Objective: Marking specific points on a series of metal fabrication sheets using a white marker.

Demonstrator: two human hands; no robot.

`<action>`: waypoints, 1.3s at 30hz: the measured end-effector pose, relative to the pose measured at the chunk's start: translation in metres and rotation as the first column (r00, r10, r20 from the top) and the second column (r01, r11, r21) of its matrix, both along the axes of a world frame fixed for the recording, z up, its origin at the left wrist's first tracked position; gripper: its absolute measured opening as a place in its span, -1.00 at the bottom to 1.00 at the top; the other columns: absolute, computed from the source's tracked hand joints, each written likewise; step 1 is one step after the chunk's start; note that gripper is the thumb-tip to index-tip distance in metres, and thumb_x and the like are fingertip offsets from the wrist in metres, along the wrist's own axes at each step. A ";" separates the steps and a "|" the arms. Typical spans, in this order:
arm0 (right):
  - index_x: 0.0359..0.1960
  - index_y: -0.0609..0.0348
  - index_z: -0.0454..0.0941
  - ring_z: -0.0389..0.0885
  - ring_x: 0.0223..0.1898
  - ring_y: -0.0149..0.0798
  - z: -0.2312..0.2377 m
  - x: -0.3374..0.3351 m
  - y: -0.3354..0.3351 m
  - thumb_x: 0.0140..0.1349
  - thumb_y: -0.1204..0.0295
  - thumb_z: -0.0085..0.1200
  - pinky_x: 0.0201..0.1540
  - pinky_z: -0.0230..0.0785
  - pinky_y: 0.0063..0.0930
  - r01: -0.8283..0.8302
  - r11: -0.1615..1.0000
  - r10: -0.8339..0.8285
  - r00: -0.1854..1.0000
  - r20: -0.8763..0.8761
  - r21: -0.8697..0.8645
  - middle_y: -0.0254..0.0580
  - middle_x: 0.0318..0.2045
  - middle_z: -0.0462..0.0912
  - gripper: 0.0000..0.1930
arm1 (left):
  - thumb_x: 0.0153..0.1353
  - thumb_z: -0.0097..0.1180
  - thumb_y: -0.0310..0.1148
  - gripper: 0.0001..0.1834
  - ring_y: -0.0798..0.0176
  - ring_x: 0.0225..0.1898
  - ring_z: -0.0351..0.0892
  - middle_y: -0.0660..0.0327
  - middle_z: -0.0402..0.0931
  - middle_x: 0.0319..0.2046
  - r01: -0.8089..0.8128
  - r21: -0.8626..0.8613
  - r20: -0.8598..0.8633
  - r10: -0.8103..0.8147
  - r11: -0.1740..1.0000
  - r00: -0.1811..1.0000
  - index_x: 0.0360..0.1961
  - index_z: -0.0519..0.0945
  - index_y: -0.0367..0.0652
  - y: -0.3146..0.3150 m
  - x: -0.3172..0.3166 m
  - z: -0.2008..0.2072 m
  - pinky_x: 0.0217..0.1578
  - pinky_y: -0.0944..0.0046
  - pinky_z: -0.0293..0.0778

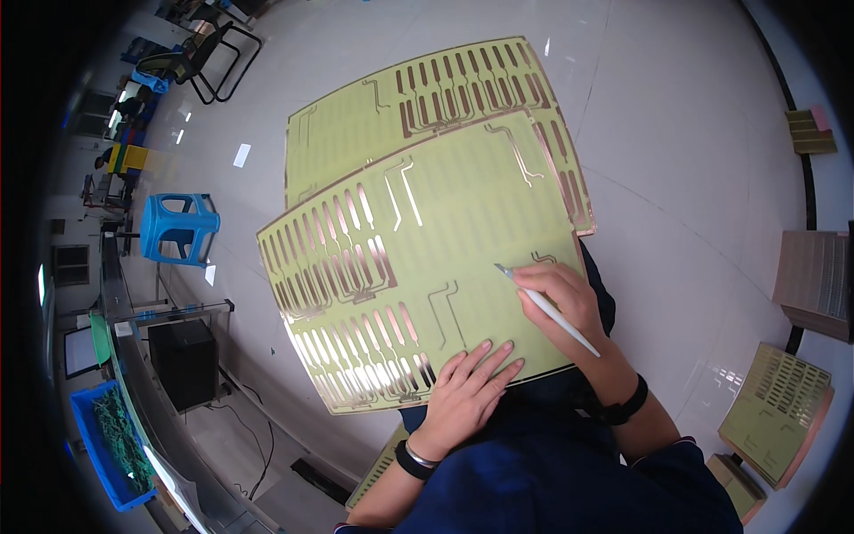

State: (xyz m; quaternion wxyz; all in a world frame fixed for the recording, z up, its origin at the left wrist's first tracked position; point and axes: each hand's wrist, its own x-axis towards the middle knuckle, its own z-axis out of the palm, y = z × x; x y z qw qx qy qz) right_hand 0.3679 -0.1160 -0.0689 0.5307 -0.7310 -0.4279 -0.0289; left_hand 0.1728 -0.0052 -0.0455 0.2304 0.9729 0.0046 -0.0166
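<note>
A large yellow-green circuit board panel (480, 218) with copper traces lies across my lap. My left hand (464, 392) rests flat on its near edge, fingers spread and holding nothing. In my right hand (569, 298) is a craft knife (562, 319) with a pale handle, gripped like a pen. Its dark blade tip points up and left, close over the bare middle of the panel; whether it touches the surface I cannot tell. Beyond and partly under this panel lies another similar panel (334, 138).
Stacked panels (774, 409) stand on the floor at right, with a brown stack (814, 280) behind them. At left are a blue plastic stool (178, 230), a black computer case (182, 365) under a bench, and a blue bin (102, 445). A black chair (200, 62) stands far left.
</note>
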 end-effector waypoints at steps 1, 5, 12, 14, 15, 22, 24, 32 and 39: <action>-0.17 0.19 0.58 0.67 -0.23 -0.09 0.001 -0.001 -0.002 0.03 0.69 0.24 -0.13 0.53 -0.29 -0.017 1.000 0.017 0.999 -0.048 0.001 -0.16 -0.25 0.69 -0.70 | 0.18 0.14 -0.41 -0.40 0.24 0.36 0.26 0.42 0.30 0.38 0.010 0.044 0.012 -0.011 0.999 1.000 0.29 0.48 0.22 0.000 -0.001 -0.003 0.30 0.13 0.19; 0.00 0.20 0.57 0.66 -0.07 -0.07 0.006 0.003 -0.002 0.09 0.65 0.17 0.13 0.42 -0.11 0.119 0.989 -0.105 0.983 0.148 -0.087 -0.08 -0.11 0.69 -0.62 | 0.16 0.17 -0.47 -0.40 0.15 0.31 0.34 0.34 0.35 0.35 0.032 0.106 0.021 -0.035 0.994 0.999 0.25 0.52 0.22 0.001 -0.003 -0.005 0.26 0.07 0.23; 0.10 0.15 0.52 0.51 0.22 -0.01 0.005 -0.049 0.011 0.17 0.43 0.09 0.30 0.29 -0.10 -0.352 0.891 0.400 0.907 0.132 -0.286 0.03 0.11 0.58 -0.58 | 0.15 0.21 -0.46 -0.69 0.06 0.15 0.52 0.28 0.63 0.05 0.101 -0.311 0.118 -0.067 0.945 0.991 -0.07 0.73 0.03 0.014 -0.016 -0.008 0.17 0.04 0.35; 0.06 0.08 0.56 0.57 0.13 -0.02 -0.001 -0.059 0.006 0.12 0.40 0.16 0.22 0.36 -0.10 -0.460 0.865 0.482 0.873 0.079 -0.202 -0.02 0.09 0.60 -0.59 | 0.16 0.26 -0.40 -0.85 0.08 0.03 0.60 0.19 0.69 -0.13 0.007 -0.595 0.038 0.019 0.803 0.999 -0.24 0.73 -0.13 0.020 -0.023 -0.007 0.12 0.07 0.41; 0.06 0.08 0.56 0.57 0.13 -0.02 -0.001 -0.056 0.002 0.12 0.40 0.16 0.22 0.36 -0.10 -0.465 0.862 0.487 0.871 0.072 -0.202 -0.02 0.09 0.60 -0.59 | 0.16 0.26 -0.40 -0.85 0.08 0.03 0.60 0.19 0.69 -0.13 -0.001 -0.599 0.031 0.024 0.801 0.999 -0.24 0.73 -0.13 0.023 -0.026 -0.004 0.12 0.07 0.41; 0.09 0.20 0.52 0.57 0.08 0.09 0.001 0.013 -0.059 0.14 0.60 0.11 0.16 0.41 -0.14 0.171 0.919 -0.121 0.980 0.156 -0.355 0.06 0.10 0.60 -0.58 | 0.18 0.12 -0.53 -0.56 -0.14 0.36 0.29 0.00 0.44 0.26 -0.413 -0.201 0.118 0.441 0.888 0.890 0.13 0.59 -0.19 0.053 -0.045 0.000 0.36 -0.08 0.13; 0.11 0.25 0.50 0.58 0.10 0.12 -0.010 0.017 -0.073 0.25 0.62 0.04 0.18 0.41 -0.15 0.299 0.905 -0.231 0.942 0.241 -0.301 0.12 0.15 0.57 -0.64 | 0.22 0.06 -0.49 -0.39 -0.20 0.46 0.07 -0.05 0.20 0.41 -0.533 0.006 0.155 0.525 0.846 0.837 0.35 0.39 -0.16 0.056 -0.045 -0.001 0.42 -0.13 -0.05; 0.13 0.29 0.49 0.58 0.18 -0.05 -0.010 -0.017 -0.080 0.45 0.52 -0.09 0.23 0.37 -0.30 0.321 0.932 -0.347 0.923 -0.167 -0.167 0.15 0.19 0.54 -0.72 | 0.30 -0.01 -0.39 -0.27 -0.13 0.54 -0.15 -0.03 -0.04 0.51 -0.540 0.154 0.115 0.528 0.828 0.842 0.50 0.11 -0.09 0.034 -0.018 -0.010 0.46 -0.21 -0.26; 0.15 0.30 0.48 0.62 0.09 -0.15 -0.009 -0.028 -0.082 0.49 0.46 -0.14 0.18 0.40 -0.35 0.261 0.950 -0.305 0.895 -0.325 -0.172 0.06 0.11 0.61 -0.70 | 0.21 0.20 -0.33 -0.32 0.00 0.50 0.02 0.12 0.20 0.43 0.206 -0.128 -0.080 -0.217 0.970 0.973 0.38 0.35 -0.02 -0.017 0.013 0.017 0.47 -0.16 -0.12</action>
